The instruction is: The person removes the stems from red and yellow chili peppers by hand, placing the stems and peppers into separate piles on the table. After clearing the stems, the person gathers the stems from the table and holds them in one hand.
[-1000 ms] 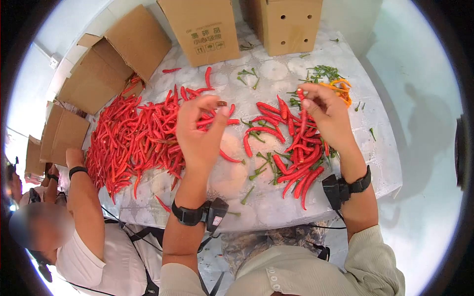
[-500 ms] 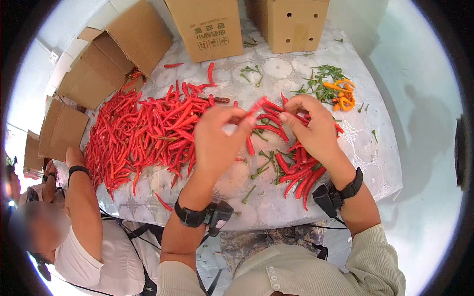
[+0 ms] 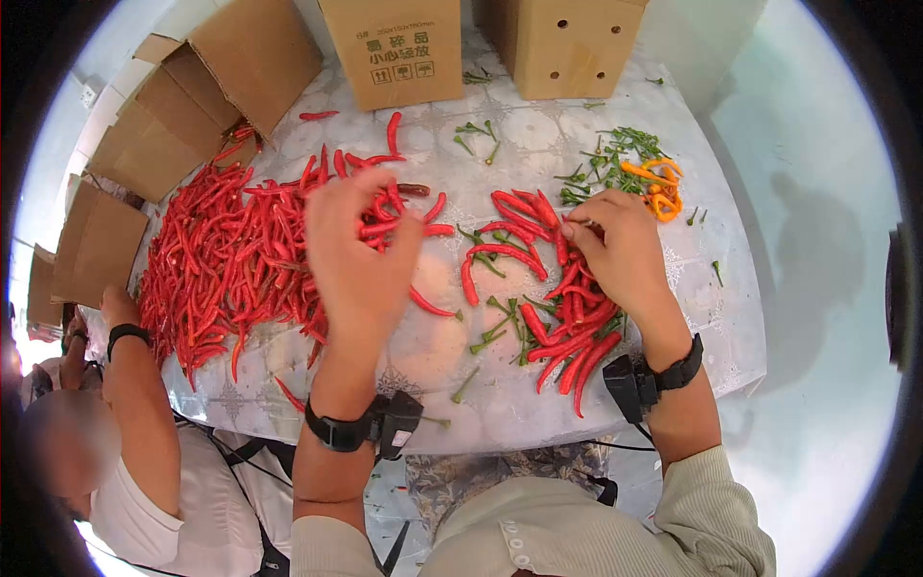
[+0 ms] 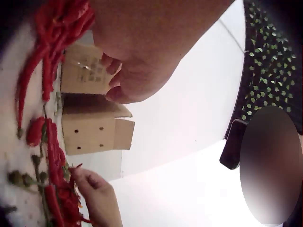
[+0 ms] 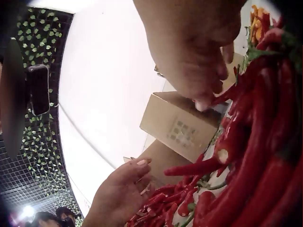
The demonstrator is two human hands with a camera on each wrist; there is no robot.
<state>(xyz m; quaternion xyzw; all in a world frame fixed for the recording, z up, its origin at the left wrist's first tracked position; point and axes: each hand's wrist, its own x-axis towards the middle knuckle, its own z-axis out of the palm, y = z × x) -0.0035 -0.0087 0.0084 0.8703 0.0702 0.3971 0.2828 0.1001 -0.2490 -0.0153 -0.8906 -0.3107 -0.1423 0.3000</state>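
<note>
My left hand [image 3: 361, 264] hovers over the right edge of a large heap of red chili peppers [image 3: 231, 260]. Its fingers are loosely bent and thumb apart, with nothing visible between them. On the other side, my right hand [image 3: 623, 260] is above a smaller pile of red chilies [image 3: 577, 337]. Thumb and fingertips there pinch a red chili pepper [image 5: 225, 97], mostly hidden by the hand in the head view. Cut green stems [image 3: 492, 332] lie among and beside this smaller pile.
Yellow-orange chilies [image 3: 663, 204] and a cluster of green stems [image 3: 615, 163] lie at the back right. Cardboard boxes [image 3: 399, 58] line the far edge, and open boxes [image 3: 173, 120] stand at left. Another person's arm [image 3: 139, 404] reaches in from the left.
Half a second ago my hands were close together with a red chili at the left fingertips. Since then the left hand has moved left over the heap, without that chili in view.
</note>
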